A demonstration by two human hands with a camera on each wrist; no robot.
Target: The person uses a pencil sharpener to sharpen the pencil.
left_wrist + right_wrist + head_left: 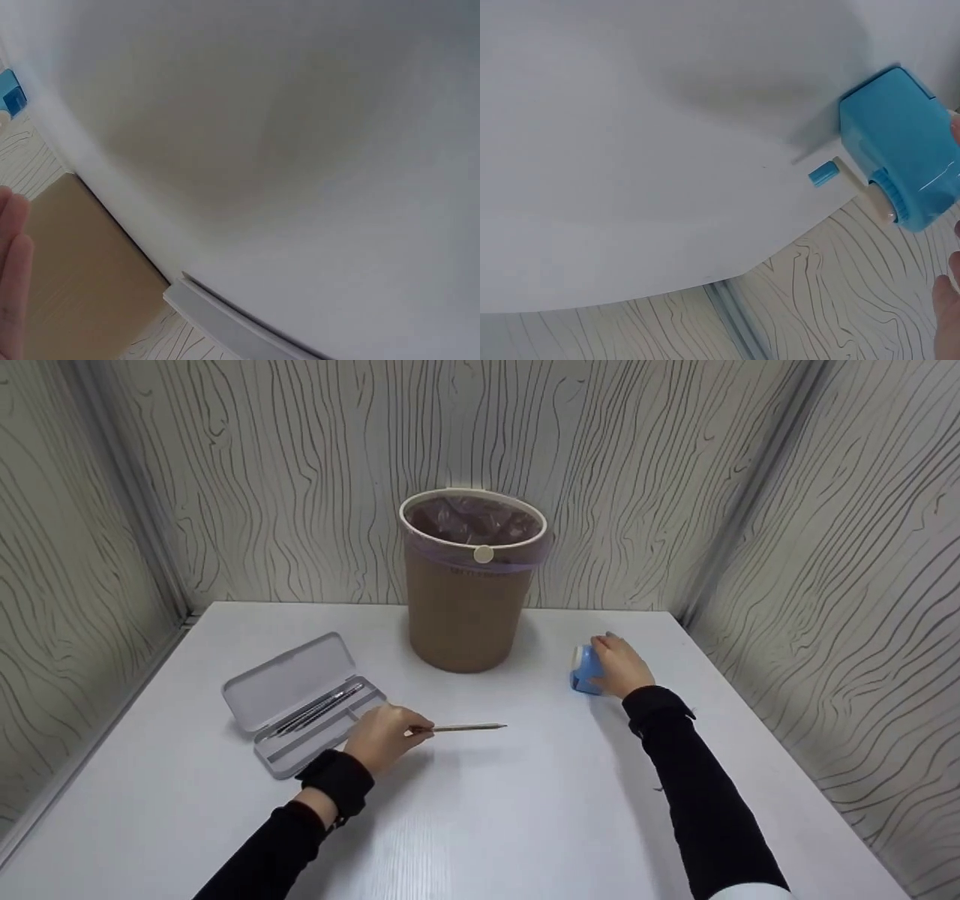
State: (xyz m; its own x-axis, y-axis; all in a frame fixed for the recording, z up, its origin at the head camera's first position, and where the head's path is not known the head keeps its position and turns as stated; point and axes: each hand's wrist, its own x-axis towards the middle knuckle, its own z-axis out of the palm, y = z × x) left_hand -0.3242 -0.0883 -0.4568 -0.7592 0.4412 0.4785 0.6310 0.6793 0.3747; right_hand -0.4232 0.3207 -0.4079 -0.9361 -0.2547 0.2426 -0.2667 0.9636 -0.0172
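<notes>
My left hand (384, 735) pinches a pencil (472, 727) by one end, its point toward the right, above the white table. In the left wrist view only the fingers (13, 262) show at the left edge; the pencil is out of sight there. On the right, my right hand (621, 666) grips a blue crank pencil sharpener (588, 669) from its right side, fingers over the top. The right wrist view shows the sharpener's blue body (900, 142) standing on the table, with its crank handle (840, 174) sticking out.
An open grey pencil case (289, 686) holding several pencils (319, 709) lies just left of my left hand. A brown waste bin (469, 615) with a purple liner stands at the back middle. Wood-grain panels (300, 472) enclose the table on three sides.
</notes>
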